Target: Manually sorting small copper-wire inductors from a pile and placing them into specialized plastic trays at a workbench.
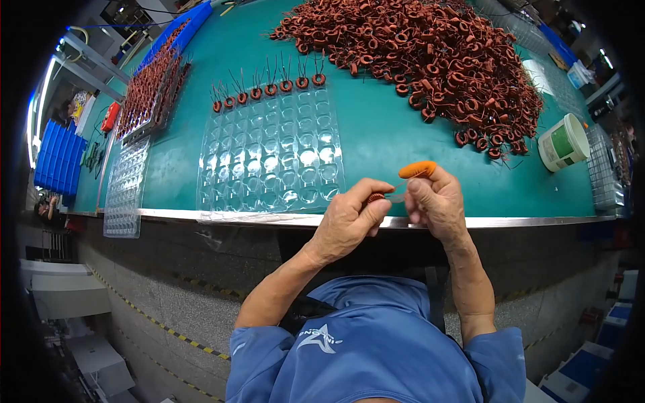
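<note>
Between the thumb and fingers of my left hand [345, 223] is a small red-brown wire-wound ring coil [375, 197], held just above the bench's front edge. Its thin wire leads [397, 199] reach across to my right hand [440, 207], which pinches them. An orange finger cot [418, 169] covers one fingertip of that hand. Left of my hands lies a clear plastic blister tray [287, 178] with round pockets. Several similar coils [271, 89] fill its far row, their leads pointing away from me.
A large heap of coils [430, 57] covers the far right of the green bench [376, 121]. A white-and-green bucket [563, 142] stands at the right. Filled trays [151, 101] are stacked at the left, near a blue bin [176, 35]. Another blister tray [125, 191] overhangs the front edge.
</note>
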Motion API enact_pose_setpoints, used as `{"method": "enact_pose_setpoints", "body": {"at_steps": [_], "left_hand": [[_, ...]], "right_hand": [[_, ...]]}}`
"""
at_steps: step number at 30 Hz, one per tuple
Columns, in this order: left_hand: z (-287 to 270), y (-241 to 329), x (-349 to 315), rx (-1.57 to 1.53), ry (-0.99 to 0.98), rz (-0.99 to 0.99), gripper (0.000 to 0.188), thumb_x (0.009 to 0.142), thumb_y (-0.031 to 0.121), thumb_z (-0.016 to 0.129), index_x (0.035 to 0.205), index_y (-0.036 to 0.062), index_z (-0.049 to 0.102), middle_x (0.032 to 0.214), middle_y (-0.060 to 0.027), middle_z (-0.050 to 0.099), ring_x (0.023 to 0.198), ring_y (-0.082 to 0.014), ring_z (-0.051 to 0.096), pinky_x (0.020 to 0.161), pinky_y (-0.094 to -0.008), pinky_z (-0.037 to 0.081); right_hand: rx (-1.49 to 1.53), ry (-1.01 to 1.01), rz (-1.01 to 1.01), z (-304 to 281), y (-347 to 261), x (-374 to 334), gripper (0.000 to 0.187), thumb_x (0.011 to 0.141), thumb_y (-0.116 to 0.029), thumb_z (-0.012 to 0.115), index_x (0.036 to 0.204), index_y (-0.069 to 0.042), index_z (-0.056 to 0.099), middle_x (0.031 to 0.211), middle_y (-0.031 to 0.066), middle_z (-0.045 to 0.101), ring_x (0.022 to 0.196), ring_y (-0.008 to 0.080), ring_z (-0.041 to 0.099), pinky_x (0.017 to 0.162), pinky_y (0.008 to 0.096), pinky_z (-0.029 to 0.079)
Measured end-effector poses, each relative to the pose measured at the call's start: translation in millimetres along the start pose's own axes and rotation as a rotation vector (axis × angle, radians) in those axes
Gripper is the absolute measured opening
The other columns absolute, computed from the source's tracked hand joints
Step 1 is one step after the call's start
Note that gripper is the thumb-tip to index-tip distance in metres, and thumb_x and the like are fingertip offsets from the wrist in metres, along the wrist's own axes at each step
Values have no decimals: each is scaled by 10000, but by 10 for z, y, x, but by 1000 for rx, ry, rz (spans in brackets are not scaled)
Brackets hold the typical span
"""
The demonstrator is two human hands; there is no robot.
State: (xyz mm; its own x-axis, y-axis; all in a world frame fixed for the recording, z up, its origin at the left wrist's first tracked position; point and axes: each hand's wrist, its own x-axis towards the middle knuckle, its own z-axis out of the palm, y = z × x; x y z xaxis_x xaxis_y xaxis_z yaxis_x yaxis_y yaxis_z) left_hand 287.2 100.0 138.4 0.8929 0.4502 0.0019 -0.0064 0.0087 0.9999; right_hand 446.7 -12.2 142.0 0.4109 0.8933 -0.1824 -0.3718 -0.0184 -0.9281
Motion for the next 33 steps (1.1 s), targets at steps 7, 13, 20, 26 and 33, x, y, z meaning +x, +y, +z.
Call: {"method": "enact_pose_setpoints", "body": {"at_steps": [7, 13, 20, 26, 33], "left_hand": [[132, -14, -43, -97, 147, 8, 167, 953, 138, 531, 1015, -14, 562, 619, -6, 518, 513, -65, 485, 474, -228, 388], [124, -9, -64, -114, 194, 28, 208, 957, 158, 533, 1084, -7, 528, 636, -30, 546, 518, -89, 507, 484, -243, 408], [106, -56, 23, 607, 237, 398, 334, 898, 119, 626, 1184, 34, 476, 782, -141, 626, 685, -261, 645, 625, -332, 512], [-130, 255, 27, 576, -239, 208, 313, 860, 141, 656, 1098, 26, 488, 881, -140, 553, 769, -325, 587, 662, -387, 487], [-214, 246, 24, 1071, -274, 594, 290, 783, 136, 692, 1003, 47, 525, 865, -106, 529, 764, -274, 590, 670, -368, 500]], "right_hand": [[-187, 85, -338, 92, 156, -32, 192, 913, -165, 639, 1003, 1, 602, 725, 55, 639, 558, 76, 585, 467, 176, 441], [-164, 351, -319, 29, 155, -18, 279, 933, -230, 615, 1038, 25, 572, 722, 49, 612, 526, 76, 544, 442, 185, 404], [-140, 43, -116, 142, 110, -135, 274, 941, -281, 598, 886, -14, 623, 626, 25, 593, 453, 56, 518, 392, 168, 364], [72, -71, 127, 63, 26, -104, 261, 919, -273, 629, 843, -24, 616, 623, 23, 593, 439, 45, 496, 379, 168, 339], [-143, -110, 180, 67, -35, -76, 222, 914, -223, 630, 849, -11, 622, 618, 28, 597, 453, 55, 515, 393, 175, 360]]}}
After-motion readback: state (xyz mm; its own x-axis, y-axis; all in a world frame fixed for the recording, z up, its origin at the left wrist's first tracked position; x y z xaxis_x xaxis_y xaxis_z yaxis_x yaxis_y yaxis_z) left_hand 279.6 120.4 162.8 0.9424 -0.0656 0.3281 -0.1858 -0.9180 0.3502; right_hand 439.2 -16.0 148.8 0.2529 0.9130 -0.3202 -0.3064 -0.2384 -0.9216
